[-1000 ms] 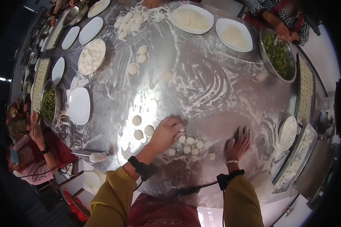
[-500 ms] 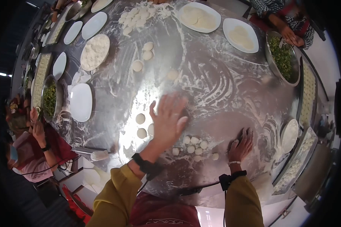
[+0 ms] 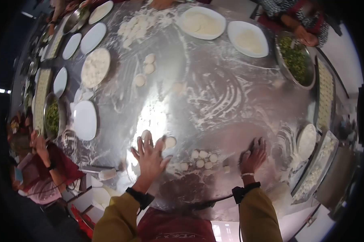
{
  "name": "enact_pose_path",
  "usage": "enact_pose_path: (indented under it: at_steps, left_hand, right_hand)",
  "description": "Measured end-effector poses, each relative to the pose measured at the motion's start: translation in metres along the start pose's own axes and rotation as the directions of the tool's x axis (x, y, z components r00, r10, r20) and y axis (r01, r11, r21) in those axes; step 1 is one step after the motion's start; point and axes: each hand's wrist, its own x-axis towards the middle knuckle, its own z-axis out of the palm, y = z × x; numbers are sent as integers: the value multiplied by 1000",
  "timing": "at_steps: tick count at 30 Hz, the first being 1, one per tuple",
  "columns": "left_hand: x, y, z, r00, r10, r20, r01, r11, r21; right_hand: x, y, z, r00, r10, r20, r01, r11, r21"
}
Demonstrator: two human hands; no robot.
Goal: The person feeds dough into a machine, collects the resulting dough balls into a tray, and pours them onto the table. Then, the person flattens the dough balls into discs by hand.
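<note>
My left hand (image 3: 151, 160) is spread open over the steel table, its fingertips at flattened dough rounds. One dough round (image 3: 170, 142) shows just right of the fingers, and another dough piece (image 3: 146, 134) peeks out at the fingertips. Whatever lies under the palm is hidden. Further right, my right hand (image 3: 253, 157) rests on the tabletop with its fingers stretched out, holding nothing. Between the two hands sits a cluster of small dough balls (image 3: 200, 163).
Floured steel table (image 3: 230, 105) spreads ahead. Beyond are dough rounds (image 3: 149, 67), plates with thin wrappers (image 3: 248, 40) and a plate of flour (image 3: 95, 67). Bowls of chopped greens (image 3: 297, 60) stand at both sides, near co-workers' hands (image 3: 307, 37). A rolling pin (image 3: 94, 169) lies left.
My left hand has come back toward me and to the left, from mid-table onto the dough rounds. The right hand stays about where it was. The view has shifted slightly.
</note>
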Motion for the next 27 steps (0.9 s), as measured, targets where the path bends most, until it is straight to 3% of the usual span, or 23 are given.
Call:
enact_pose_path:
  at_steps: [1, 3, 5, 6, 7, 8, 10, 11, 17, 18, 21, 22, 24, 27]
  left_hand:
    - [-1, 3, 1, 1000, 7, 21, -8, 999, 32]
    - [34, -2, 21, 979, 137, -150, -125, 988, 90]
    - [97, 0, 31, 929, 175, -326, -133, 980, 147]
    - [121, 5, 29, 923, 157, -351, -107, 982, 158]
    - [135, 9, 30, 902, 36, -431, -40, 999, -1]
    - [133, 33, -2, 930, 44, -365, -61, 998, -35]
    - [108, 51, -23, 919, 196, -343, -217, 976, -24]
    - [89, 61, -27, 941, 196, -275, -216, 975, -44]
    - [31, 125, -40, 921, 325, -215, -374, 889, -263]
    - [26, 142, -48, 912, 347, -216, -399, 872, -283]
    - [7, 196, -65, 907, 369, -201, -417, 856, -306]
    - [-3, 215, -74, 893, 390, -226, -443, 853, -277]
    - [-25, 247, -79, 904, 383, -191, -428, 816, -388]
    - [-69, 298, -69, 902, 386, -192, -430, 770, -470]
  right_hand:
    - [0, 0, -1, 1000, 13, 17, -13, 1000, 28]
    - [1, 0, 0, 998, 47, 42, -49, 997, 60]
    - [4, -4, -7, 981, 115, 154, -123, 991, 46]
    - [-1, 1, -1, 977, 114, 178, -119, 993, 23]
    - [-2, 7, 4, 974, 111, 198, -113, 994, 1]
    - [0, 8, 3, 979, 106, 177, -110, 994, 15]
    - [-4, 7, 1, 980, 107, 165, -111, 994, 18]
    - [-3, 8, 1, 981, 102, 163, -105, 994, 11]
    - [-6, 12, -3, 993, 71, 92, -77, 996, 53]
    - [-5, 14, -6, 987, 78, 141, -87, 995, 58]
    - [-6, 24, -13, 985, 56, 164, -98, 960, 262]
    - [-3, 32, -21, 965, -16, 260, -74, 941, 331]
    - [4, 57, -40, 889, -177, 423, -45, 885, 463]
    - [-10, 115, -71, 889, -302, 345, -183, 456, 871]
